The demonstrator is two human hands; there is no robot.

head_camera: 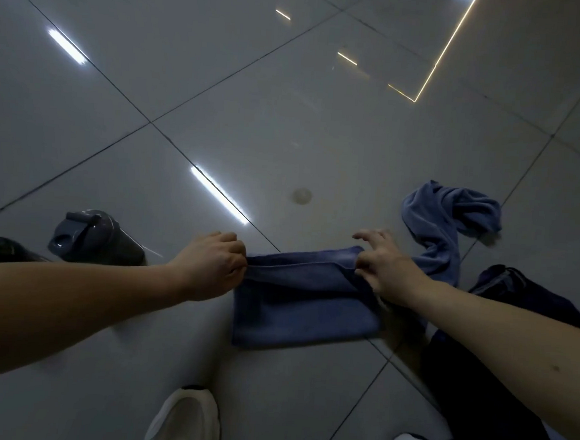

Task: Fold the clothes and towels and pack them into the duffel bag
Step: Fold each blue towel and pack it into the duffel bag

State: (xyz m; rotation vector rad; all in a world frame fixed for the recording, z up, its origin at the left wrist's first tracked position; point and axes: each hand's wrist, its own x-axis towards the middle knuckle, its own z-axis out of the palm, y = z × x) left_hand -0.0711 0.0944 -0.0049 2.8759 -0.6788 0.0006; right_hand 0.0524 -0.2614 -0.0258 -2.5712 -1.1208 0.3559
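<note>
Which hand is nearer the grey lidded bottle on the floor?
Left. The left hand pinches the left end of the folded blue towel, just right of the grey lidded bottle; the right hand holds the towel's other end, farther right.

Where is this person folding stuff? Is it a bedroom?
Some indoor room, though which kind I cannot tell. The floor is shiny grey tile with strip-light reflections, and a crumpled towel lies right on it.

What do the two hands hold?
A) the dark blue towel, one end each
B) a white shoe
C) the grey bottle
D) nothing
A: the left hand and the right hand each pinch one end of the dark blue towel along its upper edge.
</note>
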